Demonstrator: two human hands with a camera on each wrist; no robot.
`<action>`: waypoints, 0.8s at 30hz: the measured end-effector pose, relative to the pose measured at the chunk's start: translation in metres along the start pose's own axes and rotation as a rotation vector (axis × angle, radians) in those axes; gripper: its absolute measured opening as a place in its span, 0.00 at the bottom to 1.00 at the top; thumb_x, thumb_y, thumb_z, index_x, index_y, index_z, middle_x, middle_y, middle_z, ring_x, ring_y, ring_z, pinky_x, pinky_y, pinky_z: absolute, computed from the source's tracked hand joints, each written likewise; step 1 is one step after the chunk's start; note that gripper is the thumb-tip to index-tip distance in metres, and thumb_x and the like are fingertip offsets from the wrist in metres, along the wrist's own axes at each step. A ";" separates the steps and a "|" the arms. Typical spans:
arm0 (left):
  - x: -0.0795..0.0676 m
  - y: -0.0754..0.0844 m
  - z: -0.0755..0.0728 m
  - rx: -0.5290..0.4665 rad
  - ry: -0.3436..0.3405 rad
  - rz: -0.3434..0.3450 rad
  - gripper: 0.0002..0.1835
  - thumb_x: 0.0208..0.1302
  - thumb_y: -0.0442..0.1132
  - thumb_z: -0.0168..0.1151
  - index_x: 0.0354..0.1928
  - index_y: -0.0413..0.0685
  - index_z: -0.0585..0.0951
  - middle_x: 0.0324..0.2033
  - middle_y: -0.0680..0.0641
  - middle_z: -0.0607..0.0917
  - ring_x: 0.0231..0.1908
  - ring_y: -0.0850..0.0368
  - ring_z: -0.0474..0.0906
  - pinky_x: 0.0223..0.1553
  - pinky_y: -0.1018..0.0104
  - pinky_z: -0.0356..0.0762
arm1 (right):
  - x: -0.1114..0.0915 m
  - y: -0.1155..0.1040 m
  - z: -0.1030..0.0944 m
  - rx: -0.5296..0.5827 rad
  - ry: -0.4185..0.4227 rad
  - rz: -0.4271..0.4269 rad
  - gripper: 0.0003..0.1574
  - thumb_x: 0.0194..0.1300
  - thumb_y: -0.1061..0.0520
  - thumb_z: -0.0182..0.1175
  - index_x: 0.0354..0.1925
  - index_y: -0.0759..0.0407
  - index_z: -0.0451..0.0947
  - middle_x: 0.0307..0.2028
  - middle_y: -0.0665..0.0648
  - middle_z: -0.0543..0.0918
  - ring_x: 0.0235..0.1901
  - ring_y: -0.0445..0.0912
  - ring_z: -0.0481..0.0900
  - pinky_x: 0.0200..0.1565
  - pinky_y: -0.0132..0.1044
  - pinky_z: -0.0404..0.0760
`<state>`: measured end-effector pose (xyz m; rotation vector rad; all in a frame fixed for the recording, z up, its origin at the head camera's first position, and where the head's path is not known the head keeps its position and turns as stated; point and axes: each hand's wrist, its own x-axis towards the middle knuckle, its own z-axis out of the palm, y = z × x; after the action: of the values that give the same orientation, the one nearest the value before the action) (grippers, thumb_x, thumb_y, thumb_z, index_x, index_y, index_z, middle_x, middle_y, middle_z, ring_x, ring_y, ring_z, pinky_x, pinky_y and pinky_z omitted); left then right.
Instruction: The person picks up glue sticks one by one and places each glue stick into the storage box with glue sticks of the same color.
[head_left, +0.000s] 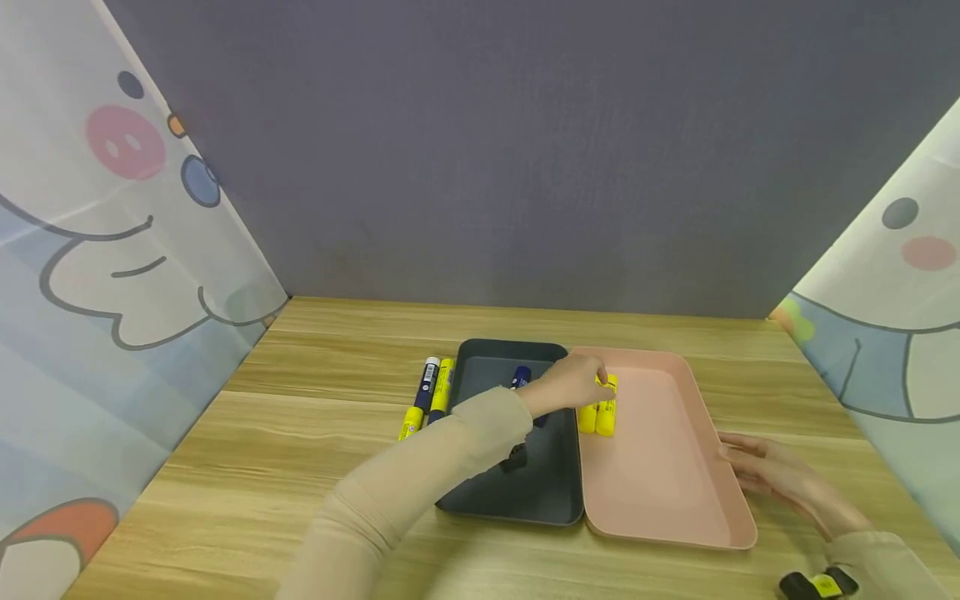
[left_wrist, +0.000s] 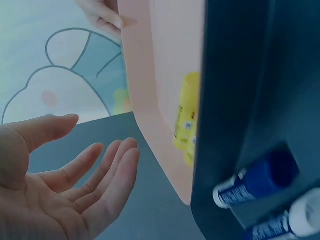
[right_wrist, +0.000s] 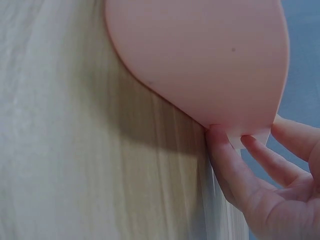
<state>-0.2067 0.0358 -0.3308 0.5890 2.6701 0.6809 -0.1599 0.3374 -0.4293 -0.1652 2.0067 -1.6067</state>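
Observation:
My left hand [head_left: 566,385] reaches across the dark tray to the far left corner of the pink tray [head_left: 652,492]. Its fingers are loosely bent, and the left wrist view shows nothing in the palm. Below the fingertips, two yellow glue sticks [head_left: 606,421] lie side by side in the pink tray. Thumb and fingers of my right hand [right_wrist: 280,185] hold the pink tray's right edge, the thumb at the rim and the fingertips against the outer side. Dark blue glue sticks [left_wrist: 260,180] lie in the dark tray [head_left: 551,492], partly hidden by my left arm in the head view.
Left of the dark tray, navy glue sticks [head_left: 427,383] and yellow glue sticks [head_left: 442,387] lie on the wooden table [head_left: 300,467]. The trays stand edge to edge. A grey panel [head_left: 480,167] rises behind, with printed curtains [head_left: 135,275] at both sides.

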 end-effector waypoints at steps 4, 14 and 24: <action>-0.009 -0.011 -0.007 -0.018 0.013 0.002 0.16 0.59 0.44 0.56 0.46 0.43 0.76 0.32 0.51 0.81 0.21 0.62 0.74 0.20 0.77 0.69 | 0.000 -0.001 0.000 -0.026 0.006 0.001 0.41 0.67 0.55 0.46 0.59 0.84 0.38 0.49 0.55 0.74 0.40 0.34 0.76 0.44 0.35 0.76; -0.031 -0.041 -0.020 -0.002 0.109 0.047 0.13 0.59 0.44 0.57 0.43 0.44 0.77 0.32 0.49 0.80 0.12 0.65 0.65 0.16 0.76 0.63 | 0.000 -0.003 0.002 -0.008 0.003 0.005 0.41 0.67 0.55 0.46 0.60 0.84 0.39 0.48 0.53 0.75 0.40 0.34 0.77 0.45 0.36 0.76; -0.053 -0.071 -0.032 -0.030 0.183 0.057 0.14 0.58 0.41 0.58 0.44 0.41 0.77 0.28 0.48 0.80 0.19 0.63 0.71 0.19 0.73 0.69 | -0.001 -0.004 0.003 -0.047 0.024 0.013 0.42 0.67 0.55 0.46 0.60 0.84 0.38 0.50 0.61 0.74 0.40 0.34 0.76 0.45 0.36 0.76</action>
<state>-0.1961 -0.0583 -0.3295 0.6247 2.8145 0.8266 -0.1582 0.3340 -0.4251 -0.1510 2.0604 -1.5607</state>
